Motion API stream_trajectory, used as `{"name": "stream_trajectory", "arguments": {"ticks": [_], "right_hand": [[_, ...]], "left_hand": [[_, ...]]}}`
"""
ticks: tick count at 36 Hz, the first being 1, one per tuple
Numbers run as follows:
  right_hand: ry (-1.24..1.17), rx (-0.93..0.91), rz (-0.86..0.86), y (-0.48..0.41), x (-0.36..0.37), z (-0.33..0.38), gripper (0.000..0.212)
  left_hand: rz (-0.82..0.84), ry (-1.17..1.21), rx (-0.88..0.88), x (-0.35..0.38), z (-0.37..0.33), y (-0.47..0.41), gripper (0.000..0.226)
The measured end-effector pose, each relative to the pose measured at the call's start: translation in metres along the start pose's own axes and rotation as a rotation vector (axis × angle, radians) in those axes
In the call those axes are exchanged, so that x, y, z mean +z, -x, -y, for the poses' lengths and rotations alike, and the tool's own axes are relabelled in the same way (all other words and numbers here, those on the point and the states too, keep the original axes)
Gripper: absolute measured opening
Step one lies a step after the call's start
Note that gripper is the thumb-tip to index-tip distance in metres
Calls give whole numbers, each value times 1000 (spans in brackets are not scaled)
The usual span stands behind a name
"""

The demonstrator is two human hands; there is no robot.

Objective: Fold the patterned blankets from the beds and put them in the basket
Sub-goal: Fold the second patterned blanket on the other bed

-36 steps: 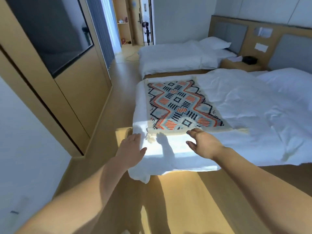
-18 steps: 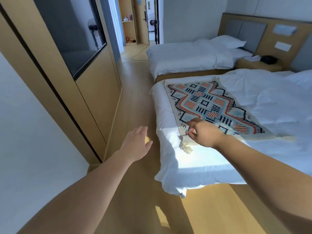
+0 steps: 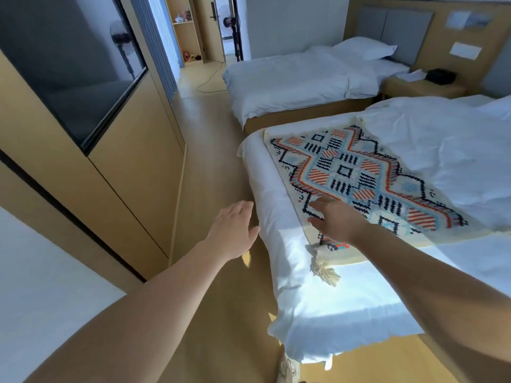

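A cream blanket [image 3: 356, 175] with a red, blue and black diamond pattern lies spread flat across the foot of the near bed [image 3: 345, 308]. A tasselled corner hangs toward me at its near edge. My right hand [image 3: 336, 219] hovers over the blanket's near left part, fingers apart, holding nothing. My left hand [image 3: 235, 230] is open over the floor, just left of the bed's side edge. No basket is in view.
A second white bed [image 3: 293, 78] with a pillow stands farther back, with a wooden nightstand [image 3: 420, 87] between the headboards. A wooden wall unit with dark glass [image 3: 91, 114] lines the left. A cable lies on the floor near a standing fan [image 3: 231, 26].
I have stepped left along the bed's foot. My right hand has moved from the blanket's near edge onto its patterned part. My left hand has left the bed and now hangs over the floor.
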State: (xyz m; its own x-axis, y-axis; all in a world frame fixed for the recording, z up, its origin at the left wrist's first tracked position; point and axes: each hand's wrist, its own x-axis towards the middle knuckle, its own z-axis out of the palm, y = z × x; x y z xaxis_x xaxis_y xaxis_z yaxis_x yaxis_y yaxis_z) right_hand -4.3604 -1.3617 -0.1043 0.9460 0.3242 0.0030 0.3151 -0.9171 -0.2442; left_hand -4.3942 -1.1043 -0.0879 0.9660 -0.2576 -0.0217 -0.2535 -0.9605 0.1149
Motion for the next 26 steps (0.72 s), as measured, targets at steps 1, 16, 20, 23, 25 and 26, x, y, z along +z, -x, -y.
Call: {"name": "stream_trajectory", "arguments": {"ticks": [1, 16, 20, 23, 25, 26], "right_hand": [[-6, 20, -4, -15, 0, -6, 41], [-46, 220, -18, -150, -24, -82, 47], [-50, 327, -18, -167, -24, -103, 47], [-49, 423, -21, -180, -22, -115, 47], [-41, 492, -24, -190, -20, -120, 46], [-41, 528, -20, -196, -18, -122, 46]], "left_hand": [[9, -1, 6, -1, 3, -16, 63], [44, 5, 139, -15, 36, -224, 63], [82, 13, 238, -8, 33, -275, 63], [100, 20, 340, -1, 30, -316, 63], [102, 27, 407, 5, 30, -346, 63], [107, 29, 436, 8, 30, -361, 64]]}}
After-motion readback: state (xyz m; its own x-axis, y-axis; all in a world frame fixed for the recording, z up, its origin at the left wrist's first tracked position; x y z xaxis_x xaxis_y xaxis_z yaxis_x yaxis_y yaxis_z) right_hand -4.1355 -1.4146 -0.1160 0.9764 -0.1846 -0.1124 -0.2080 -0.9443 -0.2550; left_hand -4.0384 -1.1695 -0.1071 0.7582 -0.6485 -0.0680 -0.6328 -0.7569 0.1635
